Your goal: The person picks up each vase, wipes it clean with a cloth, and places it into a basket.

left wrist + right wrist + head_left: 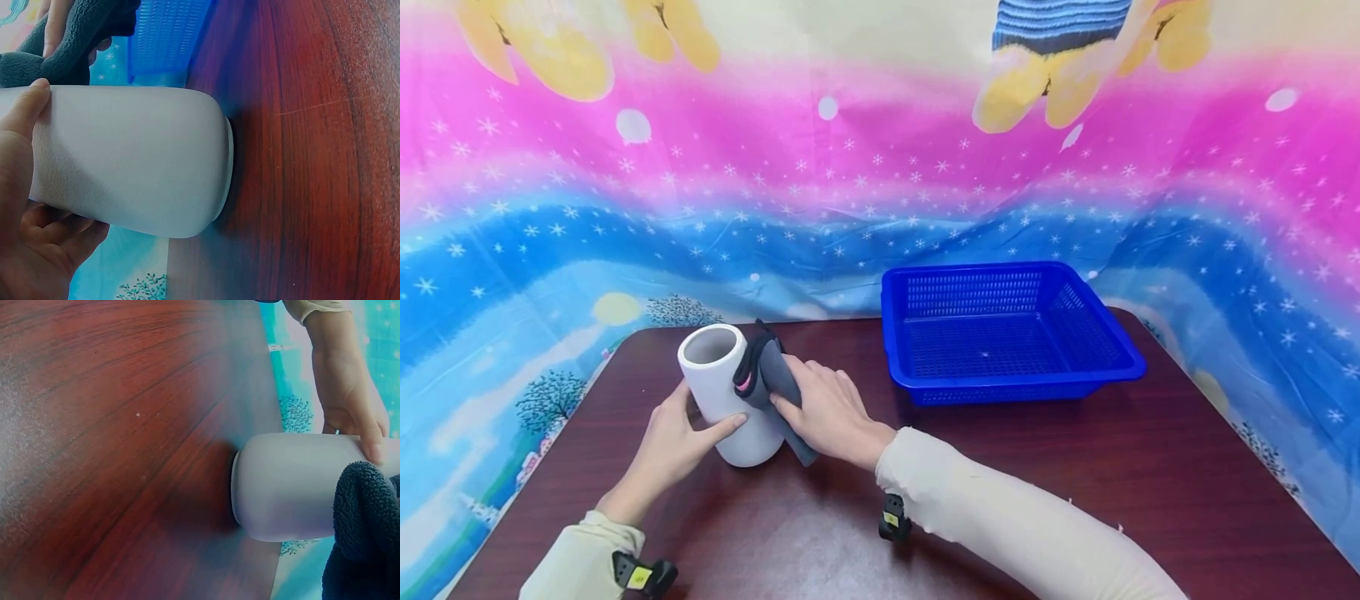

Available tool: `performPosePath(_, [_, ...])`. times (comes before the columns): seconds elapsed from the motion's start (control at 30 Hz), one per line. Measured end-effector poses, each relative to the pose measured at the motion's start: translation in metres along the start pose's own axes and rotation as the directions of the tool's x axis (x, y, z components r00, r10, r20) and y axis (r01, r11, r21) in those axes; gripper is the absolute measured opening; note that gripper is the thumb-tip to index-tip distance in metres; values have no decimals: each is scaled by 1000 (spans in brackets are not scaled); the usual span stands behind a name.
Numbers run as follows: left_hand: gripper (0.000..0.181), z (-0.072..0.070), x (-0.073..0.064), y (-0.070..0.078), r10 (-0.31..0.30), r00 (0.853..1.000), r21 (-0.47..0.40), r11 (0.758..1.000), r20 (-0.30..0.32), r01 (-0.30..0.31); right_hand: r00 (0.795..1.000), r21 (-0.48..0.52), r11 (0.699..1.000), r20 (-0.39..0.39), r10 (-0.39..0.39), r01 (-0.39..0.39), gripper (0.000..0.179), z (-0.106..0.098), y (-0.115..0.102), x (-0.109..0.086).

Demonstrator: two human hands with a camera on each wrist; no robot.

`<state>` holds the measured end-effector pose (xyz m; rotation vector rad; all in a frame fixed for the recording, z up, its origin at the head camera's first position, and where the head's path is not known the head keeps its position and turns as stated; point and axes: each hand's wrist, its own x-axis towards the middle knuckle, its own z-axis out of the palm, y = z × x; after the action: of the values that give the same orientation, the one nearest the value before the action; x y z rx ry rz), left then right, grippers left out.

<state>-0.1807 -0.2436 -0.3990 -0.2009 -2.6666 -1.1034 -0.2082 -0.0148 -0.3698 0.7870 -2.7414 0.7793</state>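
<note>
A white cylindrical vase [718, 396] with an open top stands upright, its base right at the brown tabletop. My left hand [670, 437] grips its near left side, the thumb across the front and the fingers behind; the left wrist view shows the smooth pale wall of the vase [137, 156]. In my right hand [835, 412] is a folded dark grey cloth [781, 375], pinched between thumb and fingers and lying against the vase's upper right side. The right wrist view shows the fuzzy texture of the cloth [362, 531] overlapping the vase [287, 487].
A blue perforated plastic basket [1000, 383] sits at the back right of the brown wooden table [1060, 467]. Behind the table hangs a pink and blue printed curtain [820, 167] with snowflakes, reaching down past its back and side edges.
</note>
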Motion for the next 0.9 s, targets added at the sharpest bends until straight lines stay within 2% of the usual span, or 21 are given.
performPosePath(0.4, [77, 0, 0, -1, 1, 1000, -5, 1000, -6, -1, 1000, -38, 999, -5, -25, 25, 44, 6, 4, -4])
performPosePath(0.9, [76, -2, 0, 2, -12, 1000, -18, 1000, 8, 12, 1000, -56, 998, 26, -14, 16, 46, 11, 9, -7])
